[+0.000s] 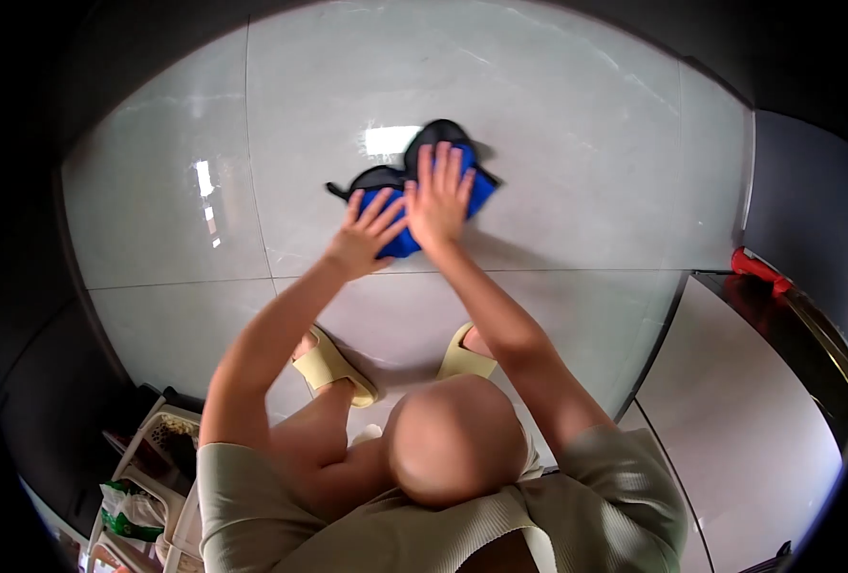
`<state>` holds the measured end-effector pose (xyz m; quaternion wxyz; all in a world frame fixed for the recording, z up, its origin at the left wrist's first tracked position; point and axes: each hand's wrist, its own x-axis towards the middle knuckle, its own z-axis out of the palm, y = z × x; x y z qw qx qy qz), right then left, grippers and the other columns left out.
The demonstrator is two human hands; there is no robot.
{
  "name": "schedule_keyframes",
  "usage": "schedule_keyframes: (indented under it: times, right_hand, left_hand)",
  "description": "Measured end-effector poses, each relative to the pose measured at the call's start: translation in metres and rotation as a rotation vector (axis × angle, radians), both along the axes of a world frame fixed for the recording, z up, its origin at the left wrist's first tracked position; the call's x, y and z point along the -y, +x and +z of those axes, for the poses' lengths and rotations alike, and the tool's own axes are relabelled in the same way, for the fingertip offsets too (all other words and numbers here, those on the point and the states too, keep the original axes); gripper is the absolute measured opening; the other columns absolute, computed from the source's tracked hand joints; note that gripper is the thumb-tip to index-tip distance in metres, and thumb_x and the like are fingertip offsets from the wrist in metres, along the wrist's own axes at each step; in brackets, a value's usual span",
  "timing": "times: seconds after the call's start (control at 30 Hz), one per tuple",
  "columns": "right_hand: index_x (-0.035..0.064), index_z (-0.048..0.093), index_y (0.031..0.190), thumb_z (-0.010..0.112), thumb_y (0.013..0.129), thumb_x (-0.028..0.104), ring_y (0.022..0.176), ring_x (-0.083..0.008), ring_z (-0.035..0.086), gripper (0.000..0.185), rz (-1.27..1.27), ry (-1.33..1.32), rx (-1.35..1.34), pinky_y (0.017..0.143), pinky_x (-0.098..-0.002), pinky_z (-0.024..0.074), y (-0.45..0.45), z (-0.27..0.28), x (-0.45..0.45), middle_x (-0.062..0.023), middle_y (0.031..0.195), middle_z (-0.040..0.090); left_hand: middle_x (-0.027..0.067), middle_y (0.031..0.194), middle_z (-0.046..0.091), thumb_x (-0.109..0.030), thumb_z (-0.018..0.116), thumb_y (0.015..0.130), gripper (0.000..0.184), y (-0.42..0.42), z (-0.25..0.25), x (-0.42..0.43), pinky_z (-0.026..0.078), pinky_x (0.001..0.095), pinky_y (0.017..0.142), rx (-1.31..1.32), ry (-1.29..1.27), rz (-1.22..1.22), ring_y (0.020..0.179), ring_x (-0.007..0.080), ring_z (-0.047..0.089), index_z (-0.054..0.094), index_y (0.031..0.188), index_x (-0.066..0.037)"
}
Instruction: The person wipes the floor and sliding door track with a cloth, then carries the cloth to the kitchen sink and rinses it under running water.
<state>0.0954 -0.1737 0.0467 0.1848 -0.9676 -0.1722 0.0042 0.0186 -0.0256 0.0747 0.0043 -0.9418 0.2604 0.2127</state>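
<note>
From my remote seat I look down on a person crouched over a glossy grey tiled floor point(586, 172), with both hands on a blue-and-black fabric piece point(400, 244). It lies on the tiles ahead of the feet. The left hand point(363, 235) is spread flat, fingers fanned over the fabric's near left part; the right hand point(436, 205) lies just beside it, extended, its fingers reaching across the blue toward a rounded black section point(435, 132) at the far edge. Neither has anything gripped; both rest on top. A short black strap point(335, 190) sticks out to the left. The folds are blurred, so I can't tell whether this is a bag or something else. Nearer me are two pale yellow slippers point(327, 365), worn on the feet. A white plastic rack point(161, 487) at lower left holds a green-and-white packet point(134, 523).
</note>
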Motion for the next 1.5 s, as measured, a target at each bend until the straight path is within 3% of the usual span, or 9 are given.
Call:
schedule_keyframes:
  times: [0.17,0.27,0.47,0.8,0.97,1.13,1.33,1.4,1.5]
  right_hand:
    - [0.0095,0.033,0.143,0.051,0.089,0.031,0.139,-0.0306,0.023,0.060,0.329,0.162,-0.083,0.111,-0.0502,0.0183,-0.045,0.004,-0.058,-0.0141,0.149,0.028]
    - [0.0148,0.033,0.144,0.052,0.089,0.032,0.140,-0.0282,0.023,0.061,0.453,0.135,-0.162,0.111,-0.0498,0.0192,-0.063,0.007,-0.033,-0.0098,0.150,0.027]
    - [0.0175,0.035,0.143,0.054,0.087,0.026,0.139,-0.0287,0.025,0.060,0.329,-0.043,-0.144,0.110,-0.0509,0.0198,-0.055,0.015,0.044,-0.0097,0.150,0.029]
    - [0.0171,0.026,0.146,0.048,0.092,0.027,0.141,-0.0325,0.015,0.060,0.226,-0.171,-0.179,0.111,-0.0532,0.0150,-0.047,0.020,0.061,-0.0112,0.153,0.019]
    - [0.0245,0.014,0.149,0.049,0.090,0.041,0.144,-0.0289,0.003,0.071,0.298,-0.446,-0.602,0.112,-0.0536,0.0172,-0.021,0.038,0.055,-0.0050,0.157,0.003]
    - [0.0291,0.005,0.150,0.030,0.092,0.059,0.143,-0.0317,-0.008,0.069,0.175,-0.549,-1.049,0.112,-0.0537,0.0131,0.009,0.064,0.019,-0.0034,0.155,-0.013]
    - [0.0316,0.002,0.149,0.026,0.091,0.063,0.141,-0.0351,-0.015,0.070,0.076,-0.267,-0.753,0.111,-0.0563,0.0000,0.001,0.029,0.011,-0.0090,0.155,-0.015]
    - [0.0350,0.011,0.148,0.026,0.093,0.061,0.142,-0.0336,-0.012,0.063,0.162,-0.166,-0.566,0.111,-0.0564,-0.0034,0.011,0.009,0.024,-0.0084,0.156,-0.009]
    - [0.0385,0.020,0.146,0.029,0.096,0.053,0.143,-0.0300,-0.007,0.053,0.254,-0.082,-0.409,0.111,-0.0547,-0.0018,0.038,0.010,0.038,-0.0052,0.157,-0.001]
  left_hand:
    - [-0.0001,0.153,0.020,-0.058,0.058,0.075,0.081,-0.072,-0.006,-0.079,0.008,0.0680,0.107,-0.005,0.110,0.002,0.142,0.0293,0.011,0.028,0.145,-0.030]
    - [0.0064,0.150,0.027,-0.055,0.065,0.071,0.083,-0.103,-0.023,-0.061,0.010,0.0718,0.104,-0.028,-0.020,-0.021,0.139,0.0351,0.017,0.035,0.142,-0.024]
    - [0.0155,0.149,0.024,-0.054,0.065,0.073,0.083,-0.092,-0.031,0.043,0.012,0.0717,0.102,0.006,-0.178,0.033,0.140,0.0384,0.014,0.034,0.142,-0.020]
    - [0.0038,0.154,0.014,-0.049,0.060,0.080,0.071,-0.059,-0.037,0.029,0.009,0.0693,0.105,0.100,-0.290,-0.141,0.142,0.0296,0.008,0.032,0.143,-0.033]
    - [-0.0011,0.155,0.010,-0.051,0.056,0.083,0.073,-0.036,-0.026,0.008,0.004,0.0705,0.104,0.067,-0.115,-0.221,0.143,0.0270,0.004,0.022,0.146,-0.036]
    - [-0.0030,0.155,0.012,-0.049,0.053,0.086,0.069,-0.004,-0.020,-0.029,0.006,0.0674,0.106,0.154,-0.084,-0.149,0.143,0.0256,0.009,0.019,0.146,-0.040]
    - [0.0012,0.153,0.019,-0.045,0.061,0.080,0.073,-0.002,-0.014,-0.032,0.009,0.0591,0.111,0.171,-0.202,-0.109,0.142,0.0264,0.014,0.028,0.144,-0.035]
    - [0.0070,0.151,0.023,-0.039,0.070,0.072,0.081,0.002,-0.009,-0.028,0.014,0.0521,0.113,0.180,-0.289,-0.088,0.140,0.0302,0.019,0.031,0.143,-0.032]
    - [0.0139,0.151,0.021,-0.042,0.068,0.074,0.080,0.009,-0.010,-0.009,0.014,0.0545,0.112,0.177,-0.237,-0.046,0.139,0.0382,0.016,0.030,0.144,-0.031]
